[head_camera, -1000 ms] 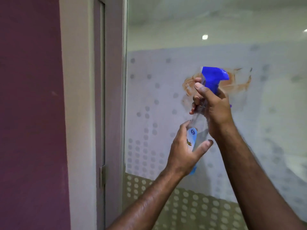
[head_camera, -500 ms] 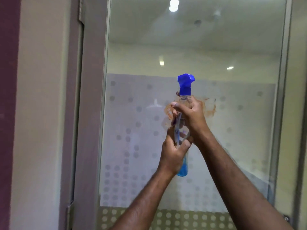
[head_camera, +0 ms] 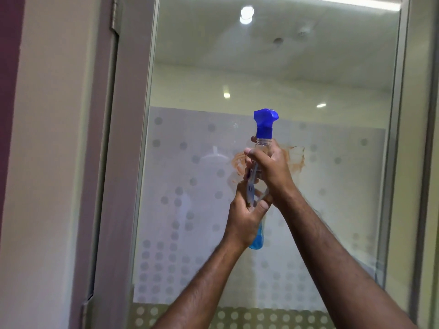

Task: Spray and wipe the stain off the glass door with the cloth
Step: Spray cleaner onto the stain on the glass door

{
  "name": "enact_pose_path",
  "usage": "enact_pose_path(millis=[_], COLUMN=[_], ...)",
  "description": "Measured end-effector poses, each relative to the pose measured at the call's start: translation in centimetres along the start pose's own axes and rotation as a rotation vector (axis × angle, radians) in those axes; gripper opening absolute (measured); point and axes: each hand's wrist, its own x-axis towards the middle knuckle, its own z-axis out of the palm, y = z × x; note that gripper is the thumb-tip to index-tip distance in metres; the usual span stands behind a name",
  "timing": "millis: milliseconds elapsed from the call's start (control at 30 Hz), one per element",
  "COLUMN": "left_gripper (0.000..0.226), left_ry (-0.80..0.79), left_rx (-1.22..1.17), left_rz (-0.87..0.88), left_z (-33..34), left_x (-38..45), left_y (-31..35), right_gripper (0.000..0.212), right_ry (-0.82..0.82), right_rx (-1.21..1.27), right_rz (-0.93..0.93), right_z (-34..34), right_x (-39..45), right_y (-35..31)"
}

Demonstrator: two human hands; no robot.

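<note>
A clear spray bottle (head_camera: pixel 264 125) with a blue trigger head and blue liquid at its base stands upright in front of the glass door (head_camera: pixel 190 186). My right hand (head_camera: pixel 273 167) is closed around its neck, just under the blue head. My left hand (head_camera: pixel 247 214) grips the lower body of the bottle. An orange-brown smeared stain (head_camera: pixel 295 160) sits on the frosted, dotted band of the glass, partly hidden behind my right hand, with a bit showing to the left. No cloth is visible.
A grey door frame (head_camera: pixel 123 162) and hinge run down the left, beside a cream wall (head_camera: pixel 54 162) and a purple strip. A metal frame (head_camera: pixel 401 162) bounds the glass on the right. Ceiling lights reflect in the upper clear glass.
The view has pulled back and up from the glass, showing the whole pane. The bottle went from tilted to upright, and my right hand slid from the trigger head down to the neck.
</note>
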Motion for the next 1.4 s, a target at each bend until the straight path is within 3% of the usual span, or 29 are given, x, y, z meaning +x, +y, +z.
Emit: enact_pose_path(millis=[133,433,600,767,933,1400], left_gripper=[0.079,0.086,0.089,0.08,0.058,0.062], left_ry=[-0.05,-0.206,-0.253,-0.288,-0.296,-0.38], left_rx=[-0.014,-0.104,-0.127,-0.162,-0.168,-0.258], left_rz=[0.0,-0.025,-0.015,-0.029,-0.058,-0.107], left_z=[1.2,5.6,8.1,9.7,10.6,13.5], left_x=[0.6,1.4,1.0,0.2,-1.2,-5.6], left_y=[0.2,0.7,0.9,0.3,-0.8,-3.0], right_gripper=[0.028,0.045,0.032,0.045,0.041,0.039], right_ry=[0.07,0.228,0.231,0.247,0.259,0.377], right_rx=[-0.019,-0.029,-0.019,-0.042,-0.05,-0.179], right_rz=[-0.016,0.029,0.049,0.073,0.088,0.179], right_z=[-1.6,-6.9,-9.5,-10.8,-11.6,-14.1], right_x=[0.2,0.0,-0.5,-1.7,-3.2,-8.1], right_y=[0.2,0.3,0.3,0.6,1.3,3.4])
